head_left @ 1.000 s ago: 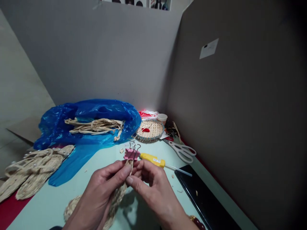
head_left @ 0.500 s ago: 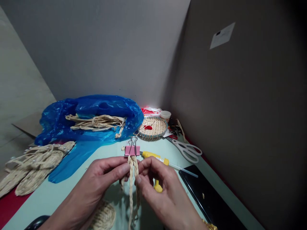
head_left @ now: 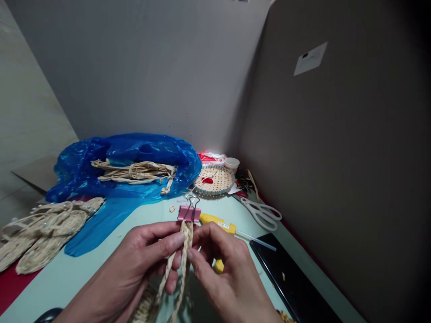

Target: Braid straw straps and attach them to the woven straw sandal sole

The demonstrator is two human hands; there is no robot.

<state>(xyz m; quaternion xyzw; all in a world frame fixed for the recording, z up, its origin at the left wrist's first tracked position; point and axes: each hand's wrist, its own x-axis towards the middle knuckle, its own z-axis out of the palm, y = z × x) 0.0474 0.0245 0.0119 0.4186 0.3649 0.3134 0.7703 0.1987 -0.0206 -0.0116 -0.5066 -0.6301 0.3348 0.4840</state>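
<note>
Braided straw cords (head_left: 185, 258) hang down between my hands, their upper ends clamped in a pink binder clip (head_left: 189, 214). My left hand (head_left: 143, 258) pinches the cords from the left, just below the clip, with one cord running down past its fingers. From the right, my right hand (head_left: 224, 264) grips the same braid between thumb and fingertips. A woven straw sole (head_left: 143, 309) lies below, partly hidden behind my left hand. The lower ends of the cords are blurred.
A blue plastic bag (head_left: 76, 172) holds a straw bundle (head_left: 134, 172). Straw sandals (head_left: 50, 233) lie at left. Behind the clip are a round woven basket (head_left: 222, 179), a white cup (head_left: 232, 163) and scissors (head_left: 261, 211). A yellow glue gun (head_left: 218, 223) and black tablet-like slab (head_left: 296, 282) lie right.
The clip has turned slightly and shifted a little right. One cord now slants left under my left hand, and the front cord's lower end has swung left. Both hands keep their grip.
</note>
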